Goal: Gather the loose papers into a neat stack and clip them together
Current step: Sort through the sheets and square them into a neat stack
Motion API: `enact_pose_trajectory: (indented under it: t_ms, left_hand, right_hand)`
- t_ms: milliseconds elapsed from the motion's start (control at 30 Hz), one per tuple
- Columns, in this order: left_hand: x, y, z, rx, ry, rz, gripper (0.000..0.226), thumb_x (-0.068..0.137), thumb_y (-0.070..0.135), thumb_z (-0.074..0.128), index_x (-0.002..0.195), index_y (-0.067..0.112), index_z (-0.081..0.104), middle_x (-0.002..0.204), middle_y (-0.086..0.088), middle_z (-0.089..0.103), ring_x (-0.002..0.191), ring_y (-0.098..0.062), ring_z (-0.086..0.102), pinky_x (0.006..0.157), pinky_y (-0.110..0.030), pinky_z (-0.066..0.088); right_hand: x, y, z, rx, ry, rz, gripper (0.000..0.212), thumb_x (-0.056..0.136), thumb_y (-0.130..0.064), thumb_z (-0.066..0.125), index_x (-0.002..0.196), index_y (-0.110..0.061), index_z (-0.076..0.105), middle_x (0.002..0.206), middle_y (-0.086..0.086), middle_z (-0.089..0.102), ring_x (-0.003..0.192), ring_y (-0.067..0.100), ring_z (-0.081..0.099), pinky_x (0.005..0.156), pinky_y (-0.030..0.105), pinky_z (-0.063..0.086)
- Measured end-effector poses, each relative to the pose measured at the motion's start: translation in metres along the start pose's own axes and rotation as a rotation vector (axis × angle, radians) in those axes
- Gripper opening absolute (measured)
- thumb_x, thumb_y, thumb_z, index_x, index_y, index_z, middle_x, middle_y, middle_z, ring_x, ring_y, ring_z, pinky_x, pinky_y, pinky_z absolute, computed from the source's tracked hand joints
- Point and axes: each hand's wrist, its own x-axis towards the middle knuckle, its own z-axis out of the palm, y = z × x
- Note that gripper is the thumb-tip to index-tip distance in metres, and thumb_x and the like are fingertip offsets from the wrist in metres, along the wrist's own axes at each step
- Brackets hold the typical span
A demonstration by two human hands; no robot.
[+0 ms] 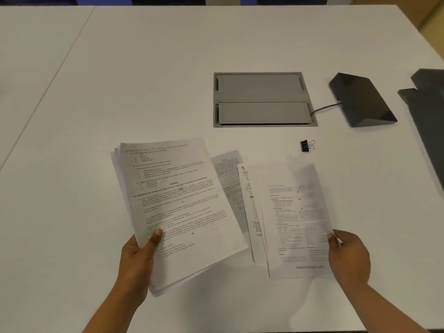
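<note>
1. White table (144,80) fills the view, and printed papers sit on its near half.
2. The left hand (137,255) grips a thick bunch of papers (177,207) at the near left corner, with the thumb on top and the fingers under. The bunch leans toward 11 o'clock.
3. The right hand (348,255) pinches a thin bunch of sheets (295,219) at its right edge, thumb on top. It is at 3 o'clock from the thick bunch.
4. One grey-looking sheet (228,179) lies between the two bunches, partly under them.
5. The black binder clip (307,145) lies alone on the table at 12 o'clock from the thin bunch, touching no paper.
6. A grey lid (262,99) is set in the table at 11 o'clock from the clip. A black box (361,99) with a cable (324,108) sits at 3 o'clock from the lid.
</note>
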Motion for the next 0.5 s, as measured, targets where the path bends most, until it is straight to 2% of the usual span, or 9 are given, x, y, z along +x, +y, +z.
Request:
enact_pose_trajectory:
  t_ms: [100, 200, 300, 367, 433, 500]
  left_hand:
    - [-0.001, 0.0, 0.004, 0.011, -0.007, -0.002, 0.015, 0.094, 0.024, 0.063, 0.109, 0.022, 0.066, 0.097, 0.0, 0.078, 0.086, -0.03, 0.072, 0.066, -0.036, 0.056]
    - [-0.001, -0.001, 0.005, 0.022, -0.009, -0.006, 0.013, 0.094, 0.025, 0.063, 0.107, 0.023, 0.066, 0.097, 0.0, 0.077, 0.085, -0.03, 0.072, 0.065, -0.036, 0.056]
    - [0.0, 0.001, 0.005, 0.027, -0.011, 0.001, 0.015, 0.094, 0.024, 0.062, 0.108, 0.021, 0.066, 0.092, 0.003, 0.078, 0.084, -0.028, 0.072, 0.064, -0.034, 0.056]
    - [0.001, 0.002, 0.004, 0.03, -0.009, -0.001, 0.013, 0.094, 0.023, 0.063, 0.105, 0.022, 0.067, 0.084, 0.007, 0.079, 0.082, -0.026, 0.073, 0.063, -0.033, 0.055]
    - [0.002, 0.002, 0.005, 0.025, -0.012, -0.006, 0.012, 0.093, 0.024, 0.063, 0.105, 0.022, 0.067, 0.086, 0.005, 0.079, 0.083, -0.028, 0.073, 0.065, -0.034, 0.056]
    - [0.003, 0.003, 0.009, 0.028, -0.026, -0.007, 0.013, 0.093, 0.025, 0.064, 0.105, 0.022, 0.067, 0.093, 0.0, 0.079, 0.085, -0.03, 0.073, 0.067, -0.036, 0.057]
  right_hand:
    - [0.003, 0.0, -0.001, 0.035, 0.001, 0.019, 0.026, 0.095, -0.019, 0.058, 0.114, -0.006, 0.07, 0.108, 0.018, 0.072, 0.092, 0.039, 0.065, 0.076, 0.037, 0.05]
    - [0.007, -0.003, -0.007, 0.138, -0.026, 0.033, 0.024, 0.096, -0.015, 0.057, 0.112, -0.004, 0.071, 0.104, 0.018, 0.073, 0.082, 0.03, 0.06, 0.076, 0.032, 0.044]
    - [0.01, -0.008, -0.016, 0.294, -0.012, 0.109, 0.025, 0.095, -0.014, 0.06, 0.115, -0.004, 0.07, 0.107, 0.016, 0.072, 0.091, 0.029, 0.062, 0.083, 0.033, 0.045]
    - [0.01, -0.016, -0.025, 0.458, -0.008, 0.169, 0.025, 0.094, -0.014, 0.062, 0.116, -0.005, 0.069, 0.102, 0.009, 0.07, 0.094, 0.028, 0.064, 0.086, 0.033, 0.046]
    - [0.007, -0.026, -0.036, 0.616, -0.027, 0.2, 0.017, 0.093, -0.013, 0.063, 0.108, -0.009, 0.07, 0.097, 0.005, 0.068, 0.084, 0.021, 0.065, 0.082, 0.029, 0.049]
    - [0.003, -0.034, -0.044, 0.73, -0.087, 0.216, 0.008, 0.093, -0.015, 0.063, 0.094, -0.017, 0.071, 0.094, 0.003, 0.071, 0.074, 0.014, 0.068, 0.068, 0.025, 0.055]
